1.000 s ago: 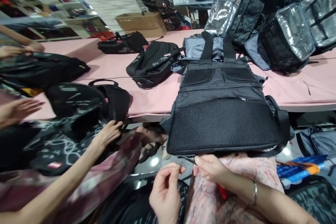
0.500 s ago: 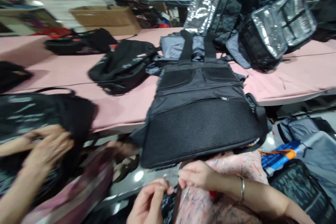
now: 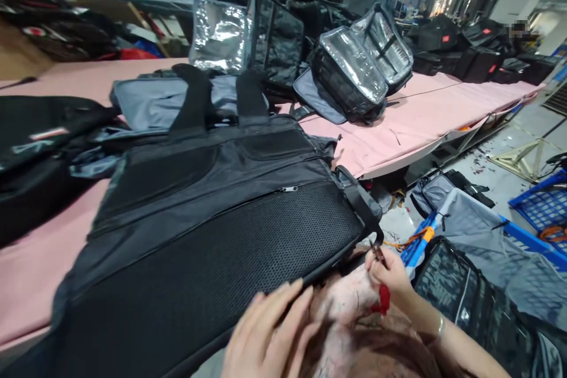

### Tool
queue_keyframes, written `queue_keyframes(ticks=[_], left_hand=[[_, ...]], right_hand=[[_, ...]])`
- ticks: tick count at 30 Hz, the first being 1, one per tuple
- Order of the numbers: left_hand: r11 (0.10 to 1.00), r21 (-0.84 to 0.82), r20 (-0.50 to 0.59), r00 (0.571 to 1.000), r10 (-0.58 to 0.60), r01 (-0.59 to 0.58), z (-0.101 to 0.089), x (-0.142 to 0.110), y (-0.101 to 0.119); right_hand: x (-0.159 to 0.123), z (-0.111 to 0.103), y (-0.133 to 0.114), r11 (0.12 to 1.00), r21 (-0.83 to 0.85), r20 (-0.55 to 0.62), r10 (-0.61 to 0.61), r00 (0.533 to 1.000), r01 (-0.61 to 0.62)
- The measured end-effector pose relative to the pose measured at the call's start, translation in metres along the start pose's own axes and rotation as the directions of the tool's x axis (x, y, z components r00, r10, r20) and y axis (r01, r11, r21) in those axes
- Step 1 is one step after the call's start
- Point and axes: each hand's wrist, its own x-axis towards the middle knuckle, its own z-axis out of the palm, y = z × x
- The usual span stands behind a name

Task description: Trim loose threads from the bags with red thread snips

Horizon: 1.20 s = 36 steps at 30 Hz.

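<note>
My right hand (image 3: 390,269) is closed around a small dark tool (image 3: 378,253), held near the right bottom corner of a black backpack. A red piece (image 3: 383,299) shows just below this hand; I cannot tell whether it belongs to the tool. My left hand (image 3: 270,331) is open, fingers stretched and slightly apart, at the bag's near edge. The black backpack (image 3: 248,248) lies back side up over the table edge, with a mesh panel, a zipper pull (image 3: 289,189) and shoulder straps (image 3: 195,94) pointing away from me.
Silver-lined open bags (image 3: 349,65) stand farther back on the pink-covered table (image 3: 425,118). Another black bag (image 3: 39,147) lies on the left. To my lower right, a blue crate with a grey lining (image 3: 482,224) stands beside a camouflage bag (image 3: 460,283). Dark bags (image 3: 469,59) line the far table.
My view has swung right, taking the other person's hands out of frame. My hands have parted: the right moved to the bag's corner with the dark tool, the left opened at its edge.
</note>
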Motion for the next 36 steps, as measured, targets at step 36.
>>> queue_keyframes(ticks=[36], left_hand=[[0.854,0.395,0.047,0.921,-0.387,0.339,-0.086,0.202,-0.043]], right_hand=[[0.054,0.048,0.021,0.883,0.466,-0.324,0.222,0.920,-0.049]])
